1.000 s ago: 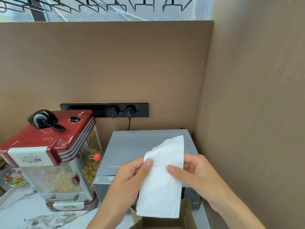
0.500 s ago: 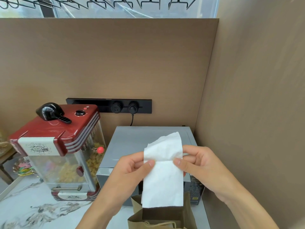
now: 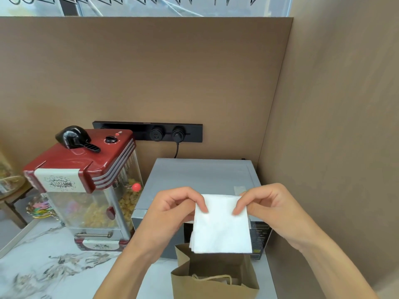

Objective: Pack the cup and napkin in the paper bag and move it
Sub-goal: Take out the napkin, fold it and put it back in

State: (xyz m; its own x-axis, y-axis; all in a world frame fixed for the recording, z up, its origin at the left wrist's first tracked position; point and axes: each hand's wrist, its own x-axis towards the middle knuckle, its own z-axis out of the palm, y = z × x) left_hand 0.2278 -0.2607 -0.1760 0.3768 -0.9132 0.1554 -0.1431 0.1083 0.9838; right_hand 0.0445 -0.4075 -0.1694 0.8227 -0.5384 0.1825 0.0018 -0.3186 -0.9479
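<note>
A white napkin (image 3: pixel 222 225), folded into a square, hangs just above the mouth of the brown paper bag (image 3: pixel 183 279). My left hand (image 3: pixel 172 212) pinches its upper left corner and my right hand (image 3: pixel 272 210) pinches its upper right corner. The bag stands upright and open on the marble counter, directly below the napkin. I cannot make out a cup; what is inside the bag is mostly hidden apart from a pale handle loop.
A grey microwave (image 3: pixel 200 178) stands right behind the bag. A red popcorn machine (image 3: pixel 86 182) is to the left on the marble counter (image 3: pixel 43 266). Brown panels wall off the back and right. A black socket strip (image 3: pixel 149 132) is on the back panel.
The napkin's loose upper flap has been folded down, making it a shorter, wider square. Both hands have shifted to pinch its top corners, and the view has tilted down to show more of the bag.
</note>
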